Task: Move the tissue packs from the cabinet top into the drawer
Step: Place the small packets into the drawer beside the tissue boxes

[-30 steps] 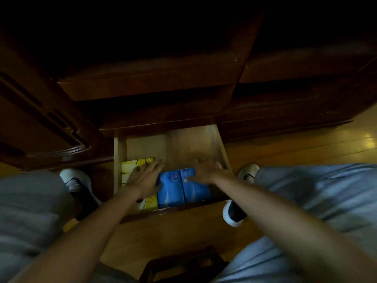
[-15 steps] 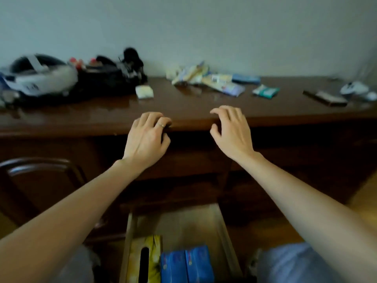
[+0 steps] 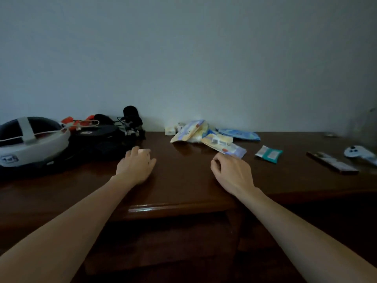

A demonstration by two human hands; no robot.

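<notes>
On the dark wooden cabinet top [image 3: 183,186] lie several tissue packs: a yellow and purple heap [image 3: 191,131], a long pack [image 3: 224,146] sloping toward me, a blue pack [image 3: 238,134] behind it and a small teal pack [image 3: 269,153] to the right. A small pale pack [image 3: 146,151] lies left of centre. My left hand [image 3: 135,166] reaches over this pale pack, fingers spread and touching it. My right hand [image 3: 232,172] hovers with curled fingers at the near corner of the long pack. The drawer is out of view below.
A grey and white headset [image 3: 30,144] and a black case [image 3: 95,139] with cables fill the left of the top. At the far right lie a dark flat bar [image 3: 332,165] and a pale controller [image 3: 359,152]. A plain wall stands behind.
My view has swung up from the open drawer to the cabinet top. Both hands left the blue packs in the drawer, rose past the cabinet edge and now reach the packs on top.
</notes>
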